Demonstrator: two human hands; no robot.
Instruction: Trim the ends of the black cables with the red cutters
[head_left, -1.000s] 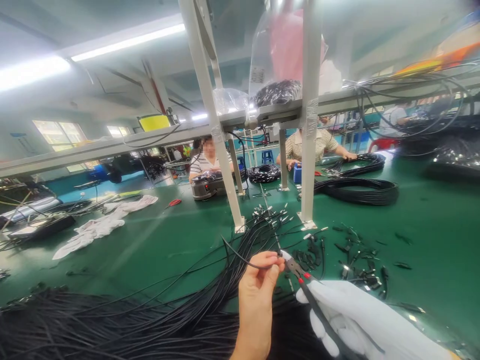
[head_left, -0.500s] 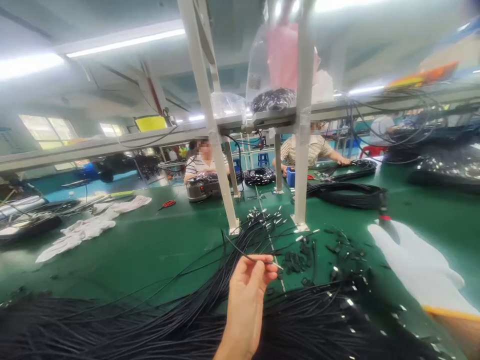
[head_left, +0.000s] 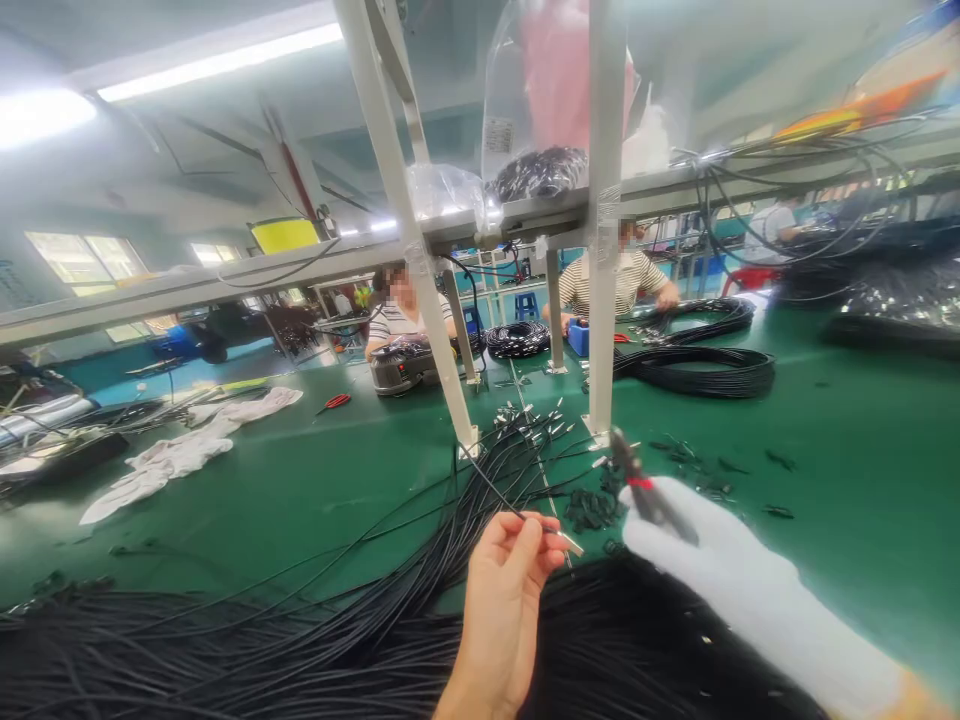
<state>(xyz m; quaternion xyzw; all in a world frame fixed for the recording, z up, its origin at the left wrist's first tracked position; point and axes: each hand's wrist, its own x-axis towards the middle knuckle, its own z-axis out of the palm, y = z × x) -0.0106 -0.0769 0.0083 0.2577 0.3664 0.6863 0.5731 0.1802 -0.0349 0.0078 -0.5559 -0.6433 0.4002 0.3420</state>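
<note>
My bare left hand (head_left: 510, 580) is closed in a pinch on a thin black cable (head_left: 495, 490). The cable's shiny metal plug end (head_left: 571, 544) sticks out to the right past my fingertips. My right hand (head_left: 705, 550), in a white glove, is wrapped round a pair of dark pliers (head_left: 631, 462) with a red band near the jaws. The jaws point up and away, apart from the cable, and are too blurred to tell how far they are parted. A thick bundle of black cables (head_left: 420, 570) runs under and beside my left hand, with silvery ends at the far side.
Black scraps (head_left: 592, 508) lie on the green table (head_left: 337, 490). White shelf posts (head_left: 601, 330) stand ahead. Coiled cables (head_left: 697, 372), a grey machine (head_left: 397, 372), red-handled scissors (head_left: 337, 401) and a white cloth (head_left: 176, 455) lie farther off. Two people sit across the table.
My gloved right hand has swung left and inward with the pliers, closer to my left hand. The left hand has shifted slightly right, still pinching the cable.
</note>
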